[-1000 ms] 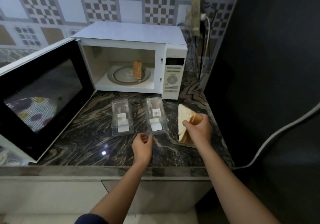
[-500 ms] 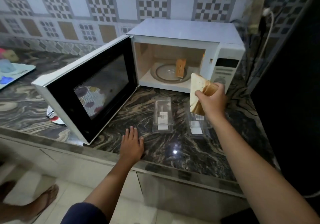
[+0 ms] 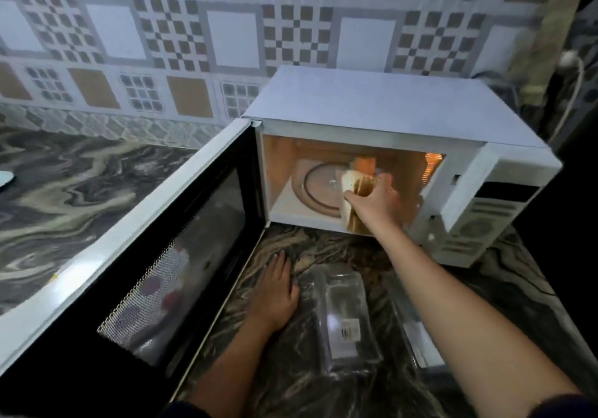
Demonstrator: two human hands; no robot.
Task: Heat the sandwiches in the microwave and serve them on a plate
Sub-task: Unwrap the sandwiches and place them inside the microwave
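My right hand (image 3: 375, 199) grips a triangular sandwich (image 3: 350, 188) and holds it inside the mouth of the white microwave (image 3: 372, 110), over the glass turntable (image 3: 318, 188). Another sandwich (image 3: 364, 163) stands upright on the turntable behind it, partly hidden by my hand. The microwave's interior is lit. My left hand (image 3: 275, 294) lies flat, palm down, on the dark marble counter (image 3: 323, 246) in front of the oven, holding nothing.
The microwave door (image 3: 145, 249) swings wide open to the left and blocks that side. Two clear plastic sandwich packs, one at the centre (image 3: 344, 314) and one under my right arm (image 3: 411, 330), lie on the counter. A black wall stands at right. A cord (image 3: 572, 94) hangs behind the oven.
My right hand carried the sandwich from the counter up and forward into the microwave cavity. My left hand opened and settled flat on the counter. The camera moved closer and leftward.
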